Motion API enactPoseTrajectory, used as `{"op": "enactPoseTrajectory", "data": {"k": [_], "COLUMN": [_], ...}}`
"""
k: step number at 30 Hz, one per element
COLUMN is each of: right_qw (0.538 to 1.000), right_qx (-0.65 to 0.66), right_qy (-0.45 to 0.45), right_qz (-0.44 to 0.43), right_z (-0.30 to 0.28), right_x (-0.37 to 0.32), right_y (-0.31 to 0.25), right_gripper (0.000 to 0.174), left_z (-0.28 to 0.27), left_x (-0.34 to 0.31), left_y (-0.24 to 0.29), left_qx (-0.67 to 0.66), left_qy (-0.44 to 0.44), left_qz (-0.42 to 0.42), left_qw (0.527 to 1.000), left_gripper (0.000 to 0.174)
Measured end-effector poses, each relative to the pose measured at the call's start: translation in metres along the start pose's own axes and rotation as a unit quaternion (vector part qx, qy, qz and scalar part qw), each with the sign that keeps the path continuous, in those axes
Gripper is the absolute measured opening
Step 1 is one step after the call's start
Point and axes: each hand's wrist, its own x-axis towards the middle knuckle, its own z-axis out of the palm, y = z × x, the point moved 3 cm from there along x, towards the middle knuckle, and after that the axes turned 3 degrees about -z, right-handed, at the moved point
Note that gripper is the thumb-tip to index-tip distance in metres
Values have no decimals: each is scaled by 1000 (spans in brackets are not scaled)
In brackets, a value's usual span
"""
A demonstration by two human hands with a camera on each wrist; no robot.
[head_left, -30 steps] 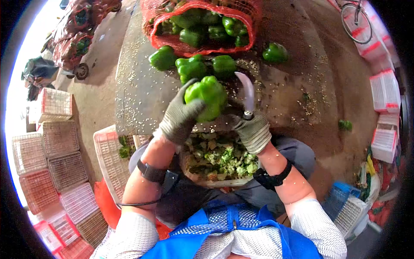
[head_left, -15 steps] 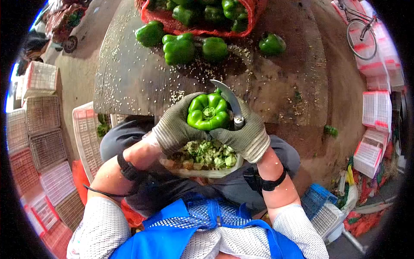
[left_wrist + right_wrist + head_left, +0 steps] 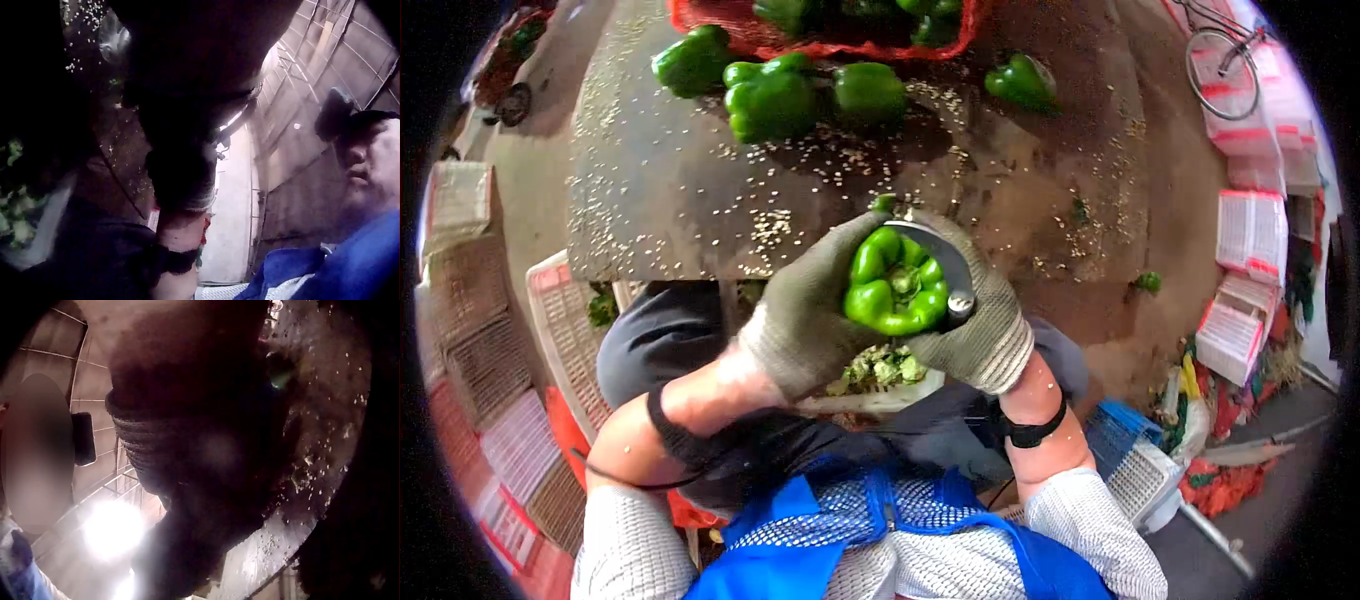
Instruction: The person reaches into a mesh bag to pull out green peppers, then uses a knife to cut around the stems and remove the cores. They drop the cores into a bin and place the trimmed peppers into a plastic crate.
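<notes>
Between both gloved hands, in the head view, is a green bell pepper [image 3: 897, 283], its ringed hollow end facing up. The left hand [image 3: 812, 305] curls round the pepper's left side. On the right, the right hand [image 3: 980, 312] grips a curved knife [image 3: 945, 258], whose blade lies along the pepper's upper right edge, and its thumb reaches below the pepper. A small green piece [image 3: 884, 203] shows just above the fingertips. Both wrist views are too dark to show the pepper or blade.
Several whole peppers [image 3: 772, 98] lie on the seed-strewn table [image 3: 700, 220], before a red mesh sack [image 3: 800, 42]. A bin of green scraps [image 3: 885, 368] stands below the hands, between the knees. Plastic crates [image 3: 500, 345] are stacked at the left, others [image 3: 1250, 235] at the right.
Hands and pepper were apart from the blade a second ago; both hands then came together round the pepper. The knife now lies closer along its edge, and the head view has shifted.
</notes>
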Motion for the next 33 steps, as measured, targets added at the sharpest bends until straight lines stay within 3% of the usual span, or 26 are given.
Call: {"op": "enactPoseTrajectory", "data": {"k": [1,2,4,5,6,9,10,12,14,17,18,20,22,23,24,25,27,29,30,32,33], "right_qw": [998,999,998,998,998,995,994,991,982,982,984,954,941,938,911,877,853,856,866,866,888], "right_qx": [-51,-27,-57,-51,-45,-50,-56,2,74,132,112,246,313,301,378,451,496,499,488,492,452], "right_qy": [-1,-29,-31,-36,-41,-76,-91,-111,-115,-60,-68,-75,-49,-60,-34,-8,28,28,20,19,10], "right_qz": [-36,33,-4,11,24,37,35,76,127,119,121,157,121,159,162,164,160,130,106,94,88], "right_z": [-1,1,9,13,17,17,16,19,24,25,21,17,24,23,23,23,19,9,6,4,5], "right_x": [1,-1,3,2,1,3,6,13,17,10,7,7,3,4,1,-2,-10,-23,-28,-31,-29], "right_y": [-2,-1,4,9,14,12,6,-5,-7,-2,0,-15,-17,-23,-17,-11,-12,-17,-20,-25,-18], "right_gripper": [97,96,92,90,88,84,83,86,87,78,74,64,63,63,63,62,63,63,63,62,61], "left_z": [-3,-9,-21,-29,-28,-51,-52,-66,-73,-79,-82,-85,-89,-91,-96,-111,-151,-199,-221,-258,-305], "left_x": [-2,-3,-5,-6,-7,-7,-6,0,4,0,3,-2,-5,-9,-17,-31,-65,-117,-148,-208,-230], "left_y": [5,8,-6,-11,-13,-15,-16,-18,-16,-11,-15,-21,-21,-11,-1,9,26,46,53,56,26], "left_qx": [8,52,-9,18,-113,-41,-32,-70,-35,-158,-182,-242,-131,-131,-129,-138,-173,-166,-95,-42,-13], "left_qy": [-15,-28,-60,-77,-72,-128,-131,-195,-203,-181,-198,-154,-111,-75,-37,16,143,221,271,379,369], "left_qz": [-19,-17,-58,-61,-100,-85,-138,-159,-182,-242,-174,-172,-124,-84,-43,-50,-18,18,22,-9,-44], "left_qw": [1000,998,996,995,986,987,981,965,961,940,947,942,977,985,990,989,974,961,958,925,928], "left_gripper": [75,77,78,91,74,69,69,70,73,67,58,59,50,47,44,38,41,43,43,44,44]}}
